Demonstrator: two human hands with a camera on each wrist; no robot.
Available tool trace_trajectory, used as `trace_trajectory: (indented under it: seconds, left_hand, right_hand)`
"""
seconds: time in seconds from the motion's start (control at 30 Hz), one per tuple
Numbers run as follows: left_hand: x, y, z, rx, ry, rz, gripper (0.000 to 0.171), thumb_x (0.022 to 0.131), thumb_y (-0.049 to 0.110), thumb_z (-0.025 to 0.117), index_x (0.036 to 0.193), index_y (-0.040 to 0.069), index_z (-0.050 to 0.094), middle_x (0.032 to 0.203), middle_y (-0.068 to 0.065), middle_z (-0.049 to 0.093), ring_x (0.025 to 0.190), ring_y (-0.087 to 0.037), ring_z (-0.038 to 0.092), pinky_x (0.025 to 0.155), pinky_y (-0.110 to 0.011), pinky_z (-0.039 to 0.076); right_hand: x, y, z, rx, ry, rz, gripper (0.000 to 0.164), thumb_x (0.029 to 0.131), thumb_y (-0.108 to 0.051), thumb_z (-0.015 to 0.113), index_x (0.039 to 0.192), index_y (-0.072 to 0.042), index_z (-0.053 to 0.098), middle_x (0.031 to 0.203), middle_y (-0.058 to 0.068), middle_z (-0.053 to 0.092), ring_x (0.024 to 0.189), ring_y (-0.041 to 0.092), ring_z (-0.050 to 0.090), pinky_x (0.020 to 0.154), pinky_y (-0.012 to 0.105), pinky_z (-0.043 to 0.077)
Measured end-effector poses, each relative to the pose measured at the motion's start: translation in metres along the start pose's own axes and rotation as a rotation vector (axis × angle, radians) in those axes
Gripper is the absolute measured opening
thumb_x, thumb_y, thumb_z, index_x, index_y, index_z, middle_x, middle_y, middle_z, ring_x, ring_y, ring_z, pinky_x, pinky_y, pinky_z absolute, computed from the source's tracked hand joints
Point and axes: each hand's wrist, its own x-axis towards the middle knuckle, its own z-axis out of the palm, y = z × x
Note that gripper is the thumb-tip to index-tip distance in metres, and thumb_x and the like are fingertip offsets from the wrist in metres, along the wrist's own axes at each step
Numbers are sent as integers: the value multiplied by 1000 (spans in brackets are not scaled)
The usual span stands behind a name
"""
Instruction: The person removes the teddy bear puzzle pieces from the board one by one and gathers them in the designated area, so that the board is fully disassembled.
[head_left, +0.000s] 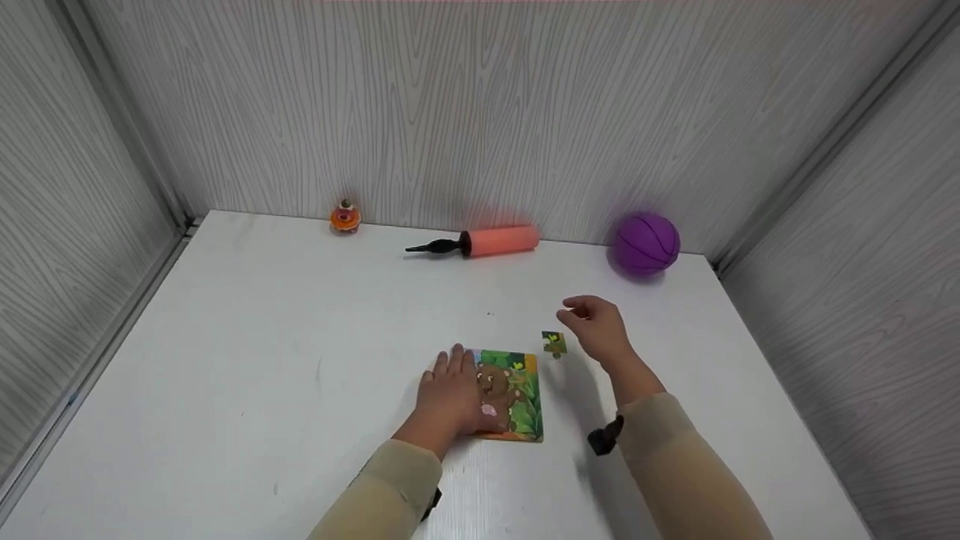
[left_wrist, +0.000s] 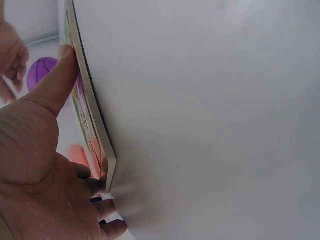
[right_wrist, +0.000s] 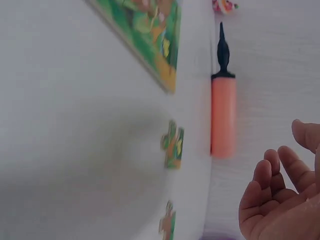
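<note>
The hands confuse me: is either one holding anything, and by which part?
Nothing is gripped: the left hand rests on the left side of the bear jigsaw puzzle, and the right hand is empty.

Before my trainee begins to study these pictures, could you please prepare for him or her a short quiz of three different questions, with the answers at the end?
1. In the head view, what lies between the small toy figure and the purple ball?
2. True or false: the left grip touches the bear puzzle, while the right grip holds nothing.
3. How many loose puzzle pieces does the right wrist view show?

Key:
1. An orange-pink hand pump with a black nozzle.
2. True.
3. Two; one of them is cut off by the picture's bottom edge.
</note>
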Motion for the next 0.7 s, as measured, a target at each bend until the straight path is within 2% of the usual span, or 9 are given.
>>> trace_trajectory:
  seconds: [0.17,0.3,0.4,0.5,0.6,0.7]
  left_hand:
    - [1,-6,-11,-83,-15,3,122,78,58,90,166,0,27,173,-19,23,159,-42,20,125,-63,23]
    - [6,-17,-15,-153,22,24,106,75,41,97,160,5,44,170,-14,34,154,-39,30,124,-59,26]
    - [11,-25,-12,-150,54,38,97,72,35,98,153,7,55,165,-12,40,150,-37,36,122,-57,31]
    - [13,-29,-10,-138,81,49,96,70,37,99,151,5,57,162,-13,44,148,-38,38,120,-57,34]
    - [15,-30,-10,-128,89,46,103,69,40,99,153,4,53,160,-14,44,147,-38,38,119,-57,33]
    - [16,-30,-10,-118,86,46,106,69,42,99,155,3,50,160,-13,44,147,-38,37,119,-57,33]
  right_hand:
    - [-9,-17,34,-67,-137,-18,30,102,-20,72,125,-2,75,111,10,72,95,22,62,81,35,54]
    - [-16,-19,61,-139,-223,8,24,101,-20,73,118,-3,79,112,8,74,97,20,65,85,40,58]
    - [-22,-20,79,-195,-274,18,21,101,-18,73,114,-3,80,108,9,75,94,21,67,84,41,60]
    - [-26,-22,94,-247,-304,31,19,100,-18,75,108,-2,80,100,8,75,86,20,69,75,40,62]
    - [-29,-24,105,-285,-311,52,18,99,-20,76,101,-3,79,90,6,74,78,19,69,69,36,61]
    - [-32,-26,113,-321,-289,78,16,98,-22,77,95,-6,79,84,3,72,75,17,69,68,35,60]
